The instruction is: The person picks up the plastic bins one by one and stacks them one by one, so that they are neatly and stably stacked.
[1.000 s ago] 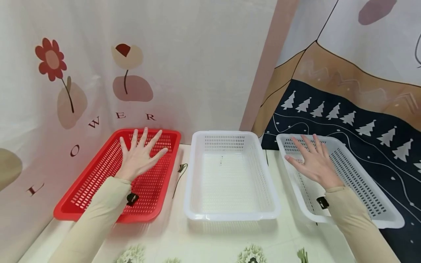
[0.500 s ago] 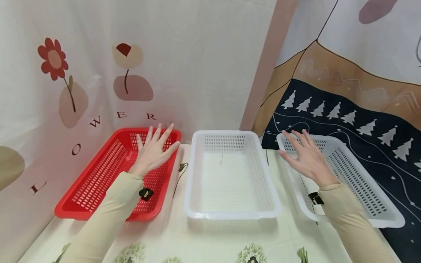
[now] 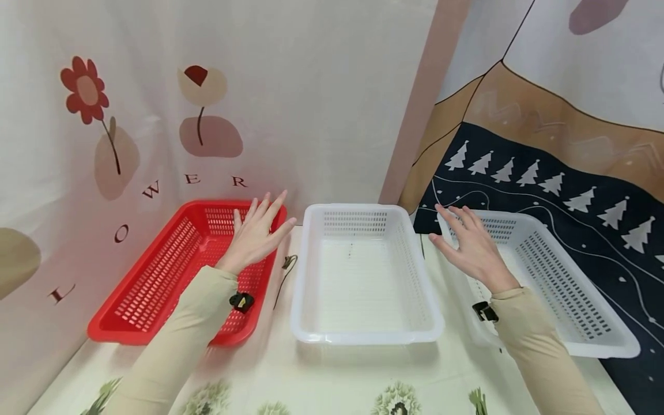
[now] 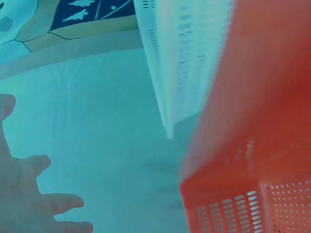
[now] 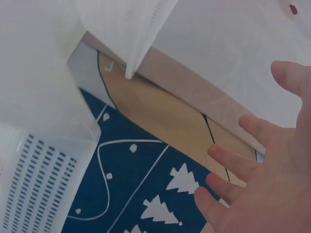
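In the head view my left hand hovers over the right side of a red plastic basket, fingers spread and holding nothing. My right hand is held over the left side of a white basket at the right, its fingers apart and nothing in them. Between the two hands stands another white basket, with only its perforated walls and floor showing inside. The left wrist view has the red basket's corner beside the spread fingers. A white basket's slotted wall fills the left of the right wrist view.
A thin dark cord lies between the red and middle baskets. Behind the baskets hangs a pale printed curtain, and at the right a dark cloth with tree prints. The tablecloth has green flower prints.
My left hand has moved right across the red basket, toward its right rim. My right hand has shifted left over the right white basket. Both stay spread; the baskets have not moved.
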The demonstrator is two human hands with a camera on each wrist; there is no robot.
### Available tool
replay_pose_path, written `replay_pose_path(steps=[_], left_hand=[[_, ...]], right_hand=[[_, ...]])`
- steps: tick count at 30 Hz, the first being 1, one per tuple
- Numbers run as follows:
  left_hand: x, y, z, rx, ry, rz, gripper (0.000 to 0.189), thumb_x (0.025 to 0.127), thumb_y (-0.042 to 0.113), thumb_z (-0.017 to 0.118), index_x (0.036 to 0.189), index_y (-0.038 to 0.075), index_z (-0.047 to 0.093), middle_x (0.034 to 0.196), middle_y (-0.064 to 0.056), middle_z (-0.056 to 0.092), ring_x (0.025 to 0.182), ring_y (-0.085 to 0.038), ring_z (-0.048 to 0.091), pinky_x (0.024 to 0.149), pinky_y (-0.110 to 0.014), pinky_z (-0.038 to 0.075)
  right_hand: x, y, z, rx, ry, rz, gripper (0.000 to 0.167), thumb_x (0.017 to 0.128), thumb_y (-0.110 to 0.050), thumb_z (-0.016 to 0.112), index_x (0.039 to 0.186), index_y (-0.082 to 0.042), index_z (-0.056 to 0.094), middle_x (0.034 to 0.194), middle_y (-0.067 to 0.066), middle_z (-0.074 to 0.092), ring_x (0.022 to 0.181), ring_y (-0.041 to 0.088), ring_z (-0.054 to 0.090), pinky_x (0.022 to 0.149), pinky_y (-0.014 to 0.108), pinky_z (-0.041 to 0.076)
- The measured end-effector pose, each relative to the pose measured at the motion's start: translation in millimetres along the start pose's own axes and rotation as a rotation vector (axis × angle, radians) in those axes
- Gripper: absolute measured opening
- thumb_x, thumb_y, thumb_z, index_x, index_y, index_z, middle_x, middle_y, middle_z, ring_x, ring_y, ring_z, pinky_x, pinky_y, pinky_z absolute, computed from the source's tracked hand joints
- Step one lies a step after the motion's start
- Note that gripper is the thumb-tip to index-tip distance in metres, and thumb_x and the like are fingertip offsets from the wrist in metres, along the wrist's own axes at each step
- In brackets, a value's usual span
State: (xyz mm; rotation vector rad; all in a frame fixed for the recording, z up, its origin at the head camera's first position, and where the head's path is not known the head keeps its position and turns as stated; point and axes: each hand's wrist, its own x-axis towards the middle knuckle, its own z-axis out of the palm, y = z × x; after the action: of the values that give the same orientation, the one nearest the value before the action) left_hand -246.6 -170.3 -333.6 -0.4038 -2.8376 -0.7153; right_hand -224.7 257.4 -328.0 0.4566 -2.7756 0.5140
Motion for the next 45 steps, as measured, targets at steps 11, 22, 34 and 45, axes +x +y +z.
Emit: replay_pose_path(steps=[11, 22, 34, 45], left_hand=[[9.9, 20.0, 3.6, -0.091, -0.021, 0.011, 0.076, 0.094, 0.065, 0.038, 0.156, 0.03, 0.012, 0.16, -0.013, 0.01, 0.145, -0.038, 0.002, 0.107, -0.064, -0.008], [21.0, 20.0, 14.1, -0.411, -0.11, -0.02, 0.069, 0.1, 0.052, 0.041, 0.156, 0.029, 0.01, 0.16, -0.005, 0.012, 0.142, -0.033, 0.021, 0.11, -0.06, 0.014], [21.4, 7.8, 43.7, -0.582, -0.228, -0.137, 0.071, 0.099, 0.054, 0.039, 0.157, 0.027, 0.009, 0.161, -0.005, 0.011, 0.143, -0.034, 0.017, 0.107, -0.065, 0.016], [18.5, 6.4, 61.0, -0.531, -0.306, -0.158, 0.076, 0.099, 0.043, 0.046, 0.156, 0.014, 0.005, 0.159, -0.017, 0.011, 0.142, -0.038, 0.018, 0.108, -0.063, 0.017]], right_hand=[[7.2, -5, 7, 0.035, 0.006, -0.011, 0.068, 0.097, -0.049, 0.051, 0.151, -0.012, 0.033, 0.149, 0.026, 0.03, 0.141, 0.044, 0.014, 0.104, 0.068, 0.018], [18.0, -4, 19, 0.079, -0.032, -0.04, 0.067, 0.098, -0.046, 0.05, 0.151, -0.01, 0.032, 0.148, 0.025, 0.031, 0.138, 0.043, 0.02, 0.104, 0.066, 0.021], [26.3, -4, 23, 0.118, -0.147, 0.009, 0.065, 0.1, -0.042, 0.048, 0.151, -0.007, 0.031, 0.148, 0.027, 0.031, 0.137, 0.045, 0.021, 0.106, 0.066, 0.019], [28.1, 9, 39, 0.206, -0.252, 0.053, 0.064, 0.102, -0.04, 0.045, 0.15, -0.001, 0.029, 0.149, 0.028, 0.031, 0.136, 0.048, 0.026, 0.106, 0.063, 0.022]])
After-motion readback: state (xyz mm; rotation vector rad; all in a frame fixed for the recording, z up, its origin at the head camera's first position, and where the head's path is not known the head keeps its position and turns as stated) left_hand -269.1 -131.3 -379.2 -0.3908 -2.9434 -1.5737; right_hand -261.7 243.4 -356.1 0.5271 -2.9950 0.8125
